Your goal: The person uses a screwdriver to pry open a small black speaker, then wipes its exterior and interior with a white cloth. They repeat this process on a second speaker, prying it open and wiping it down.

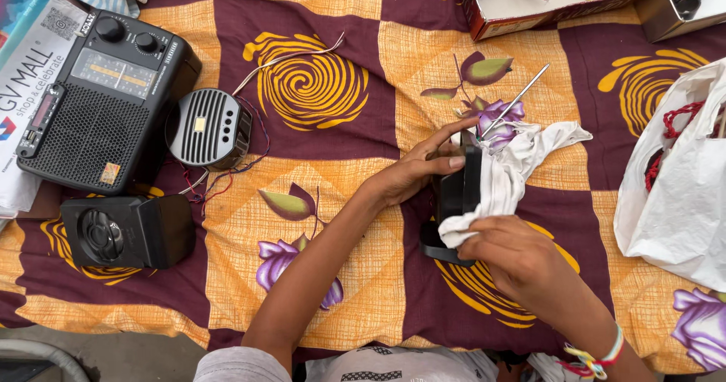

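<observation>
The left hand [420, 172] grips the top of a small black radio [456, 200] standing between both hands on the patterned cloth [363, 223]. The right hand [514, 257] is closed on a white rag [514, 166], pressing it against the radio's side.

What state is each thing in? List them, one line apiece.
Left hand: gripping the small black device, held upright.
Right hand: pressing the white cloth on the device.
Antenna: extended, slanting up.
Black radio: lying flat, face up.
Round speaker: loose, wires trailing.
Black speaker box: on its side.
Cardboard box: open, wires inside.
White plastic bag: open, red cord showing.
</observation>
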